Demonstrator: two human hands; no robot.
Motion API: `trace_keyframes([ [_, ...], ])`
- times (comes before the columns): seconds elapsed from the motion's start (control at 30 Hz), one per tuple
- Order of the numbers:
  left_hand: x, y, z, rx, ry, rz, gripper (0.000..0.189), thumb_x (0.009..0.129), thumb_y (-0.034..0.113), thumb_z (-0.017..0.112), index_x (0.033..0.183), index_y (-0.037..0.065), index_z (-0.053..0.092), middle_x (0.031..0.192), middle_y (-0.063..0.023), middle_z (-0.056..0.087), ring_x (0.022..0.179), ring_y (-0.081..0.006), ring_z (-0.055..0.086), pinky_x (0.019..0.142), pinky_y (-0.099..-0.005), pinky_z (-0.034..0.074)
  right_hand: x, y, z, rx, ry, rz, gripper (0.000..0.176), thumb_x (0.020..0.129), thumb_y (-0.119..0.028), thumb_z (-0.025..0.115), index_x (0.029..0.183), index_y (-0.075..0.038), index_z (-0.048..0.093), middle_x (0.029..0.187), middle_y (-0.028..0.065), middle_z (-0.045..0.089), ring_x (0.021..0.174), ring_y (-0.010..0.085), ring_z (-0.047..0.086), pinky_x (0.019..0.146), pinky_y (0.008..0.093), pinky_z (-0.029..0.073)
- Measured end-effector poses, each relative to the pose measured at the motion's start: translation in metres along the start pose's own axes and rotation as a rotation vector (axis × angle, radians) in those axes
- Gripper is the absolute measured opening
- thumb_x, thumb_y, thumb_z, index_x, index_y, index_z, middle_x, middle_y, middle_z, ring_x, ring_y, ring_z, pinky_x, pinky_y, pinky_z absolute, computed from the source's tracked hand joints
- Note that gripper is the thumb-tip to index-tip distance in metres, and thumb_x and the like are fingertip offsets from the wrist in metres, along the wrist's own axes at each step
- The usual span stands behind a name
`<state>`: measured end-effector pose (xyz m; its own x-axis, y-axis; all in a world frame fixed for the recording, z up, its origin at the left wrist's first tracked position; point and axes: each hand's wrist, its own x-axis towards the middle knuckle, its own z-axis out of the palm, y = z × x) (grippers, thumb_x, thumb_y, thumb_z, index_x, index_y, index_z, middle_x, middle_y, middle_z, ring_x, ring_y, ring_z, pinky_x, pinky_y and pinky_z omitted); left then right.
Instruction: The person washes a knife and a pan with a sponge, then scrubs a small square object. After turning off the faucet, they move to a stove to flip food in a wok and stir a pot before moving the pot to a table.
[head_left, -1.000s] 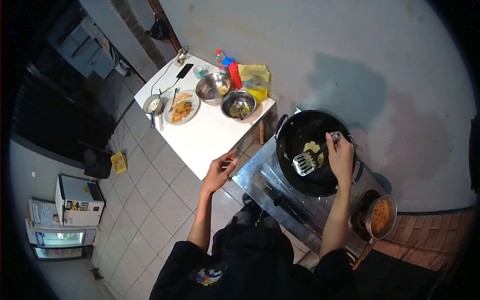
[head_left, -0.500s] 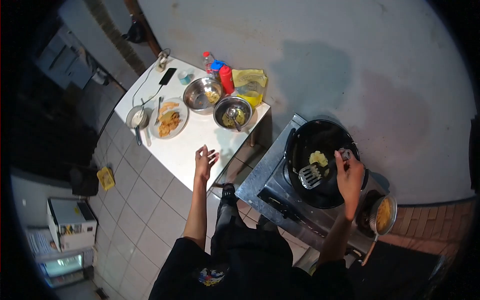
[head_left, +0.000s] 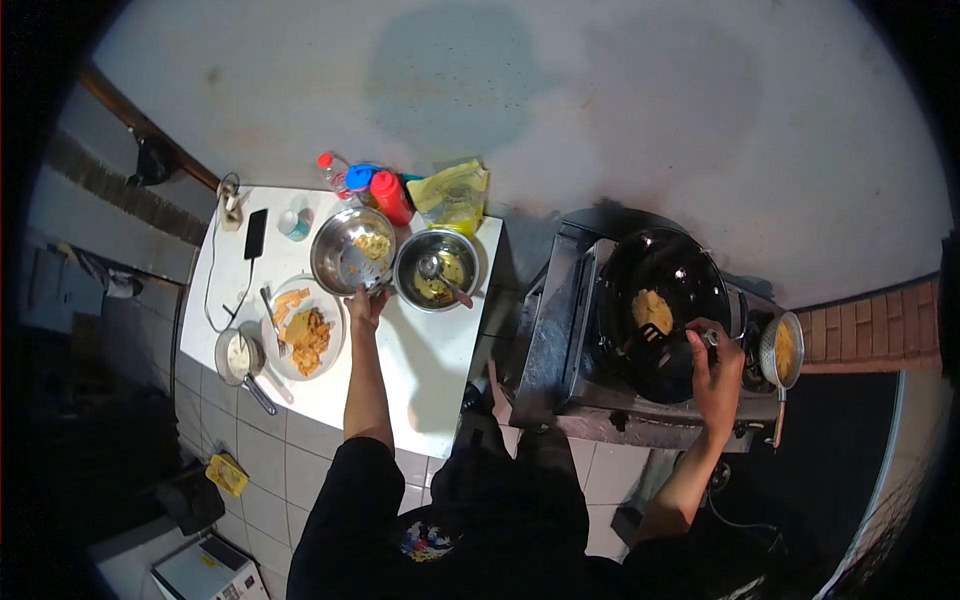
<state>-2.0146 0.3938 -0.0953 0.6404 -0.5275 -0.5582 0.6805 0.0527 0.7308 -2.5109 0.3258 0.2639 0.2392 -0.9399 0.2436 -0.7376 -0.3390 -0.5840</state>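
Observation:
My right hand [head_left: 716,368] is shut on the handle of a black slotted spatula [head_left: 652,338]. Its head rests inside the black wok [head_left: 690,275], just under a yellow piece of food [head_left: 652,308]. My left hand [head_left: 366,302] reaches across the white table [head_left: 425,360], and its fingertips are at the near rim of a steel bowl [head_left: 345,255] that holds a little yellow food. Whether the fingers grip the rim is not clear.
A second steel bowl with a spoon [head_left: 437,268] stands right of the first. A plate of fried pieces [head_left: 303,330], a small pot [head_left: 238,355], a phone [head_left: 255,233], a red bottle [head_left: 392,197] and a yellow bag [head_left: 452,192] share the table. A strainer of fried food [head_left: 785,350] sits right of the steel stove [head_left: 560,330].
My left hand has travelled from the table's near edge to the steel bowl's rim. My view has swung round. My right hand still holds the spatula in the wok.

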Motion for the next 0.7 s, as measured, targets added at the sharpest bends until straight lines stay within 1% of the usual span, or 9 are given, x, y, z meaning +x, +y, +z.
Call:
trace_keyframes([
  [0.07, 0.009, -0.003, 0.002, -0.026, -0.017, -0.023, 0.034, 0.092, 0.017, 0.038, 0.119, -0.003, 0.036, 0.115, -0.0176, 0.046, 0.087, -0.0283, 0.057, 0.068, -0.038, 0.054, -0.003, 0.0, 0.005, 0.015, 0.048, -0.005, 0.014, 0.083, -0.012, 0.058, 0.09, 0.0, 0.057, 0.067, 0.0143, 0.057, 0.053, 0.0209, 0.048, 0.053, 0.0283, 0.037],
  [0.17, -0.008, 0.008, 0.015, -0.034, -0.023, 0.116, 0.032, 0.09, 0.011, 0.035, 0.119, -0.002, 0.037, 0.115, -0.0178, 0.046, 0.087, -0.0273, 0.058, 0.069, -0.0384, 0.055, -0.003, -0.003, 0.002, -0.004, 0.054, 0.031, 0.015, 0.084, -0.013, 0.058, 0.09, 0.0, 0.057, 0.067, 0.0145, 0.057, 0.052, 0.0203, 0.047, 0.052, 0.0285, 0.037],
  [0.23, -0.048, 0.021, 0.034, -0.041, 0.09, 0.16, 0.033, 0.088, 0.006, 0.034, 0.12, -0.002, 0.036, 0.115, -0.0187, 0.046, 0.089, -0.0297, 0.057, 0.068, -0.0388, 0.055, -0.004, -0.002, 0.0, -0.037, 0.019, 0.094, 0.015, 0.084, -0.014, 0.058, 0.091, 0.0, 0.057, 0.067, 0.0145, 0.057, 0.053, 0.0201, 0.047, 0.052, 0.0286, 0.037],
  [0.3, -0.047, 0.019, 0.017, -0.062, 0.036, 0.135, 0.038, 0.084, 0.0, 0.033, 0.122, -0.003, 0.033, 0.115, -0.0191, 0.046, 0.09, -0.0323, 0.057, 0.071, -0.0417, 0.056, -0.003, 0.005, 0.001, -0.088, 0.025, 0.037, 0.016, 0.084, -0.015, 0.057, 0.091, 0.0, 0.057, 0.067, 0.0144, 0.058, 0.052, 0.0205, 0.046, 0.053, 0.0288, 0.037],
  [0.37, -0.069, 0.026, 0.012, -0.062, 0.042, 0.224, 0.044, 0.082, -0.003, 0.033, 0.125, -0.001, 0.028, 0.118, -0.019, 0.043, 0.09, -0.0336, 0.056, 0.074, -0.0449, 0.055, -0.001, 0.004, 0.0, -0.032, 0.014, 0.032, 0.016, 0.085, -0.015, 0.057, 0.091, 0.0, 0.057, 0.066, 0.0145, 0.057, 0.051, 0.02, 0.046, 0.052, 0.0287, 0.037],
  [0.5, -0.126, 0.036, -0.002, 0.04, 0.106, 0.361, 0.046, 0.083, -0.001, 0.034, 0.128, 0.0, 0.024, 0.123, -0.0209, 0.037, 0.098, -0.0327, 0.053, 0.076, -0.0471, 0.054, 0.002, 0.013, -0.003, 0.016, -0.039, 0.006, 0.016, 0.085, -0.013, 0.056, 0.09, 0.002, 0.057, 0.065, 0.0156, 0.057, 0.05, 0.0181, 0.049, 0.051, 0.0288, 0.038],
  [0.53, -0.141, 0.036, -0.011, 0.104, 0.068, 0.368, 0.044, 0.086, 0.002, 0.035, 0.129, 0.002, 0.024, 0.122, -0.0204, 0.039, 0.103, -0.0318, 0.051, 0.077, -0.0466, 0.054, 0.003, 0.018, -0.002, 0.026, -0.048, -0.005, 0.016, 0.085, -0.013, 0.056, 0.09, 0.002, 0.057, 0.065, 0.0156, 0.057, 0.05, 0.0181, 0.049, 0.051, 0.0288, 0.038],
  [0.63, -0.185, 0.029, -0.047, 0.122, -0.033, 0.399, 0.045, 0.09, 0.004, 0.033, 0.132, 0.007, 0.018, 0.123, -0.0214, 0.039, 0.101, -0.0337, 0.053, 0.077, -0.045, 0.054, 0.008, 0.029, -0.005, 0.106, -0.002, -0.139, 0.015, 0.084, -0.013, 0.057, 0.088, 0.002, 0.057, 0.062, 0.0151, 0.056, 0.049, 0.019, 0.052, 0.049, 0.0295, 0.038],
  [0.7, -0.239, 0.031, -0.044, 0.21, 0.0, 0.359, 0.045, 0.09, 0.006, 0.034, 0.132, 0.006, 0.017, 0.124, -0.0214, 0.038, 0.103, -0.0328, 0.053, 0.079, -0.0462, 0.052, 0.011, 0.033, -0.009, 0.068, -0.059, -0.158, 0.014, 0.083, -0.013, 0.058, 0.085, 0.001, 0.057, 0.058, 0.0141, 0.055, 0.048, 0.0227, 0.053, 0.048, 0.0307, 0.037],
])
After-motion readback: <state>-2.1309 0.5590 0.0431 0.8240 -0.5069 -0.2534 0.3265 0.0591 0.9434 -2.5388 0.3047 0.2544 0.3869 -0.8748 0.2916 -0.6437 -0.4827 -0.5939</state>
